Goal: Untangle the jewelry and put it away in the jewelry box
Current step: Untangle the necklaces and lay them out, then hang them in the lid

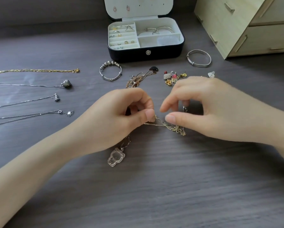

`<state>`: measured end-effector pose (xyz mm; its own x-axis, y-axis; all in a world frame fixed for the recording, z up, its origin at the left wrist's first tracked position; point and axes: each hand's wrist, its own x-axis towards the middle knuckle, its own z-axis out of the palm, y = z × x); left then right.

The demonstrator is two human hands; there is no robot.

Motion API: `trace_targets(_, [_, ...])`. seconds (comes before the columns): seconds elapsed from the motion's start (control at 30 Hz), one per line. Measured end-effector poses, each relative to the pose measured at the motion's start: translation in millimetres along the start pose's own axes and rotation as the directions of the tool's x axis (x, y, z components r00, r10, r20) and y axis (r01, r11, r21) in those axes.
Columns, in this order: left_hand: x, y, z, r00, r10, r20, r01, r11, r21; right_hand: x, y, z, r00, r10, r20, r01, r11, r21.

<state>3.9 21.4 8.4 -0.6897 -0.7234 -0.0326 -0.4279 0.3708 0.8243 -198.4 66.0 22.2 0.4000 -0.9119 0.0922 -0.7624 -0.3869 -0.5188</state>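
While a clear bear-shaped pendant (pixel 115 157) is lying nearest on the grey surface (pixel 179 186), its chain is running up under the left hand (pixel 120 116). That hand is curling its fingers and pinching the tangled chains (pixel 168 126) between thumb and first finger. The right hand (pixel 205 109) is sitting just beside it, fingers bent too, with its thumb pressing on the same thin gold knot and a small silver bit hanging under its middle finger. The tangled chains are stretching between the two hands, just above the surface.

Off to the left, four necklaces are lying straight and apart: a silver chain with a clasp (pixel 67 113), a silver chain with a small charm (pixel 56 97), a silver chain with a round pendant (pixel 66 83), and a gold chain (pixel 36 70).

Behind the hands, a rose-gold chain pile (pixel 135 79) with a dark fan charm (pixel 153 69) is sitting near a heap of small earrings (pixel 174 77). A beaded bangle (pixel 111 71) is lying to the left of them, and a plain silver bangle (pixel 198 57) to the right.

Farther back, the jewelry box (pixel 146 53) is standing open, holding rings, earrings and bangles in its little sections. Wooden drawers (pixel 246 25) are standing at the far right.
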Motion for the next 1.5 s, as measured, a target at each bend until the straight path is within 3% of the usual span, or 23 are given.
trace_targets(0.23, [0.5,-1.8,-2.2,1.0,-0.011,-0.007,0.009,0.982,-0.187,5.6,0.5,12.8,1.0,-0.004,0.013,0.003,0.998,0.062])
trace_targets(0.67, [0.5,2.5,1.9,0.993,-0.082,-0.09,0.065,0.982,-0.178,-0.3,-3.2,-2.7,0.994,0.072,-0.076,-0.07,0.997,0.025])
trace_targets(1.03, [-0.4,3.9,2.3,0.992,-0.104,-0.067,0.096,0.989,-0.116,0.5,-4.7,-7.7,0.989,0.143,-0.046,-0.13,0.966,0.223])
trace_targets(1.27, [-0.3,1.5,3.7,0.989,-0.095,-0.113,0.079,0.987,-0.138,0.4,-0.3,-7.7,0.987,0.157,-0.023,-0.151,0.973,0.173])
trace_targets(1.5, [1.1,0.1,3.4,0.983,-0.138,-0.118,0.117,0.979,-0.168,0.3,0.8,-5.8,0.979,0.138,-0.152,-0.121,0.986,0.115])
